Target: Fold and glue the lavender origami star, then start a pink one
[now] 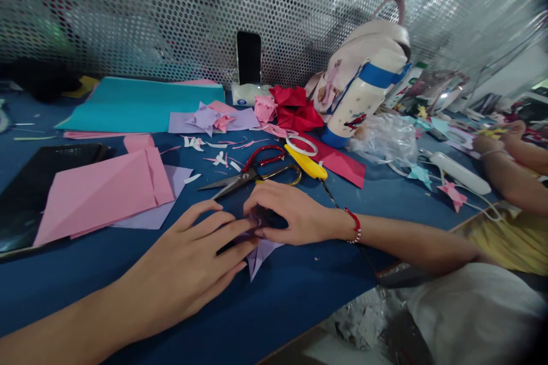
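Note:
A folded piece of light purple paper [262, 254] with pointed tips lies on the blue table, partly covered by my fingers. My left hand [192, 262] reaches over it from the left, its index finger and thumb closed on the paper's near part and the other fingers stretched forward. From the right, my right hand [291, 214] bends its thumb and fingers round the far part of the same paper. The paper between the fingertips is mostly hidden. Just beyond my hands lie scissors [252, 174] with red handles, blades partly spread, and a yellow cutter [306, 161].
Pink paper sheets [107, 188] rest over a dark tablet at left. Behind are teal paper [145, 105], red folded paper [297, 108], scraps, a propped phone [249, 58], a bottle [363, 97] and a bag [368, 40]. Another person's arm [509, 165] is at right.

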{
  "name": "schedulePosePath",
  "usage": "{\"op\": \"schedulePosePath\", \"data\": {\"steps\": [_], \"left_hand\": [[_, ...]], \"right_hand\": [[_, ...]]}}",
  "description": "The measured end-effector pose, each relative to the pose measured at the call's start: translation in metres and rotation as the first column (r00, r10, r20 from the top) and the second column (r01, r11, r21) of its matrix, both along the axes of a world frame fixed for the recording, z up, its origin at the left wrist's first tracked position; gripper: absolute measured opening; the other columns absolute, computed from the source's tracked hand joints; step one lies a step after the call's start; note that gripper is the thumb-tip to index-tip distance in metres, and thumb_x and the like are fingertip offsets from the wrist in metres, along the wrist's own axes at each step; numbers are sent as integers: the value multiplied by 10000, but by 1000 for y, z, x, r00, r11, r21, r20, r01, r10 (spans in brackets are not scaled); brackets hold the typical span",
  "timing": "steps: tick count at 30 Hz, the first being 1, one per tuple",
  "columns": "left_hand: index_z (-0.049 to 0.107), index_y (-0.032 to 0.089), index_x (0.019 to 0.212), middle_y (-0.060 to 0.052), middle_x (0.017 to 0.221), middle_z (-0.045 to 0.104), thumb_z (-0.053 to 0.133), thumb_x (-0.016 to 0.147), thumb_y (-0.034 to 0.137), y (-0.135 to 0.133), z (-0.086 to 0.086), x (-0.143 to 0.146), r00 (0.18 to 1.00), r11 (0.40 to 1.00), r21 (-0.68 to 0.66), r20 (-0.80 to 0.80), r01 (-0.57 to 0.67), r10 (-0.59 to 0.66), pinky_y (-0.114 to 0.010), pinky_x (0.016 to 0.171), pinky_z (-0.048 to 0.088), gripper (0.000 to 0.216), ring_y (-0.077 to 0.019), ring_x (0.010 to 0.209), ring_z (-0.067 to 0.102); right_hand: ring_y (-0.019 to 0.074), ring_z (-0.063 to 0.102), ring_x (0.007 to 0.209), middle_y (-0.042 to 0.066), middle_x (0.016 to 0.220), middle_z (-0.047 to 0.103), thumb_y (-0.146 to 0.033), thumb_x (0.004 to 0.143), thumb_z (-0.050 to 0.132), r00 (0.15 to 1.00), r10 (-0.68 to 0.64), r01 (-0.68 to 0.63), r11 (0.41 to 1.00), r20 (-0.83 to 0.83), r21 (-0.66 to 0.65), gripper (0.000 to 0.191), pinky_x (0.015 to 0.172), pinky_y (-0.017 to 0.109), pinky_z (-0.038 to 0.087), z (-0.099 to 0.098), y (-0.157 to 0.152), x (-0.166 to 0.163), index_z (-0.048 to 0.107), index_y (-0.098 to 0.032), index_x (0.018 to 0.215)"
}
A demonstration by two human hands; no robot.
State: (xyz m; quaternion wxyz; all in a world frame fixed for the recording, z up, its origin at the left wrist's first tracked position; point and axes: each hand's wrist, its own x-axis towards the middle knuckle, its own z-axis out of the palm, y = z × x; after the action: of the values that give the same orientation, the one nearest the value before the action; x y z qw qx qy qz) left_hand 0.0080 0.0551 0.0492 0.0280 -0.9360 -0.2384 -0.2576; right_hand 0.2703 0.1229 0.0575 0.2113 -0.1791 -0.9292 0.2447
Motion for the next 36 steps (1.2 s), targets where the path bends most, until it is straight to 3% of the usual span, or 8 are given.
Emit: {"op": "schedulePosePath", "data": {"steps": [4, 8, 12, 16, 22, 29, 36], "left_hand": [[751, 227, 1290, -25, 1263, 816, 394, 1185, 255, -1, 0, 1, 1000, 1000, 2, 13, 18, -18, -443, 1226, 313, 373, -227, 1125, 663], [752, 265, 1261, 9, 1179, 827, 452, 1166, 222, 3, 1, -1, 997, 996, -86, 77, 15, -8, -426, 1184, 355, 318, -197, 1065, 705], [731, 283, 1037, 66, 1015, 815, 548, 1152, 259, 16, 4, -4, 969, 957, -290, 230, -25, 95, -379, 1034, 424, 218, -147, 909, 723], [704, 282, 972, 75, 910, 783, 648, 1104, 402, 29, 6, -2, 949, 922, -372, 236, -109, 207, -371, 864, 430, 186, -168, 829, 692], [700, 278, 904, 78, 812, 744, 715, 1031, 458, 30, 7, 9, 936, 909, -378, 221, -176, 273, -363, 754, 400, 221, -178, 744, 636], [695, 278, 889, 70, 753, 710, 714, 1018, 454, 29, 5, 15, 930, 917, -345, 228, -201, 289, -364, 727, 385, 220, -183, 700, 614], [690, 279, 856, 63, 696, 681, 649, 1067, 421, 30, 8, 16, 938, 931, -313, 225, -188, 265, -362, 717, 389, 257, -178, 658, 606]], "right_hand": [[194, 574, 947, 65, 1075, 678, -239, 1027, 660, 1000, 5, -5, 1000, -11, 6, 141, 893, 343, 495, -1, 0, -1, 621, -181, 1149], [175, 600, 927, 61, 1076, 689, -224, 1025, 669, 999, 5, -9, 996, -47, -93, 121, 856, 318, 523, -1, -1, 0, 628, -186, 1133], [140, 637, 913, 59, 1139, 713, -153, 1011, 690, 992, 16, -47, 969, -125, -244, 173, 822, 269, 551, 0, 0, 2, 646, -180, 1176], [138, 661, 931, 54, 1154, 729, -141, 1009, 714, 989, 41, -84, 943, -139, -322, 219, 844, 268, 570, 1, 0, 1, 653, -177, 1216], [154, 648, 955, 44, 1130, 709, -319, 1021, 785, 992, 10, -58, 924, -127, -379, 209, 883, 290, 563, 1, -3, -2, 652, -198, 1126], [138, 648, 928, 19, 1109, 674, -219, 967, 775, 981, -32, -64, 875, -190, -479, 224, 855, 280, 571, -2, -5, -3, 589, -219, 1092], [136, 651, 940, 21, 1110, 663, -238, 981, 820, 971, -21, -69, 928, -237, -366, 272, 856, 264, 566, -4, -5, -1, 581, -210, 1108]]}}
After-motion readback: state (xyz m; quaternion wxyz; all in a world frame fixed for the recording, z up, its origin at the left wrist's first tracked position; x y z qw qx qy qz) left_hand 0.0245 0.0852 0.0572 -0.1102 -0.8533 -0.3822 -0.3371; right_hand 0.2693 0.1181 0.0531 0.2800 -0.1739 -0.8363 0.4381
